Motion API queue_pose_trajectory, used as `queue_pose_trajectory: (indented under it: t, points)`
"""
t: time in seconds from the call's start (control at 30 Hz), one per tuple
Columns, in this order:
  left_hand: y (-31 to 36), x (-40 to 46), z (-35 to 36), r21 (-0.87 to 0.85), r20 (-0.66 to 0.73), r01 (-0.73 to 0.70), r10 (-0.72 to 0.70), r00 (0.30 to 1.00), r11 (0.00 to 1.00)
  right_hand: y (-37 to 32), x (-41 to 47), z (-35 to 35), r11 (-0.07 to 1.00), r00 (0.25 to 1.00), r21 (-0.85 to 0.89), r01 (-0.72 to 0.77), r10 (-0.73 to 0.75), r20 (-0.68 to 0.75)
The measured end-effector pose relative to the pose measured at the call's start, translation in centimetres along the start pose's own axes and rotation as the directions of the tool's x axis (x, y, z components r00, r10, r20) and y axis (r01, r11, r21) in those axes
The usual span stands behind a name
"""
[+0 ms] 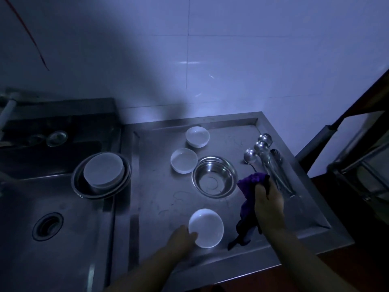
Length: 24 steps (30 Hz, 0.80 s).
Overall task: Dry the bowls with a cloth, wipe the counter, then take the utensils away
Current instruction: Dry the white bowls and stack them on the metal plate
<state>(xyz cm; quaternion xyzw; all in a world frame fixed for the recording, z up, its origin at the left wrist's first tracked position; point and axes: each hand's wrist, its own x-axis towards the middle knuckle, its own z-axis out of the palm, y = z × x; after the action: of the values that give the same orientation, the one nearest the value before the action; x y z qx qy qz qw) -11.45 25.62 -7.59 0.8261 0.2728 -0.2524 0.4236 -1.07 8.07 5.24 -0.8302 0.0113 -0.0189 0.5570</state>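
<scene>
My right hand [266,199] has its grip clenched around the purple cloth [249,192], which bunches above my knuckles and trails down toward the near edge of the table [164,199]. My left hand [182,236] takes the near white bowl [205,228] at its left rim; my fingers seem to pinch that rim, though the dim light hides exactly how. That bowl sits upright near the front of the table, well apart from the others.

Further out, the steel bowl [214,175] stands in the middle, with two more white bowls behind it: one [183,160] just beside its left rim, one [197,136] nearer the wall. The utensils [264,157], ladles with round heads, lie along the right side, close to my cloth hand. A stack of dishes [102,174] rests at the sink's [50,207] edge.

I judge I am about to dry the near bowl. My one-sided hold on a possibly wet rim could let it slip or tip as I lift. The hanging tail of cloth could drag on the table, and a wide swing of my right hand could knock the ladles.
</scene>
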Motion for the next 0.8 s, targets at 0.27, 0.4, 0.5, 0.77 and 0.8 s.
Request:
queue_pose_trajectory:
  t: [0.27,0.4,0.5,0.77,0.8]
  points:
    - [1.3,0.0,1.9,-0.534,0.017,0.249,-0.284,0.959,0.808,3.2,2.1,-2.1,1.0,0.997,-0.015,0.001,0.0,0.081]
    - [1.6,-1.2,0.6,-0.644,0.056,0.294,-0.34,0.939,0.706,3.0,2.6,-2.2,0.999,0.989,0.014,0.035,-0.037,0.146]
    - [1.7,-2.7,-1.6,-0.69,0.051,0.277,-0.337,0.94,0.668,2.2,2.8,-2.0,0.998,0.984,0.017,0.056,-0.059,0.17]
    - [2.3,-8.2,-7.9,-0.065,-0.356,-0.188,0.153,0.922,0.98,-0.1,2.2,-0.6,0.991,0.966,0.065,0.118,-0.129,0.223]
    - [2.6,-8.9,-8.6,0.062,-0.397,-0.219,0.225,0.89,0.974,-0.4,2.0,-0.4,0.988,0.966,0.075,0.137,-0.15,0.212]
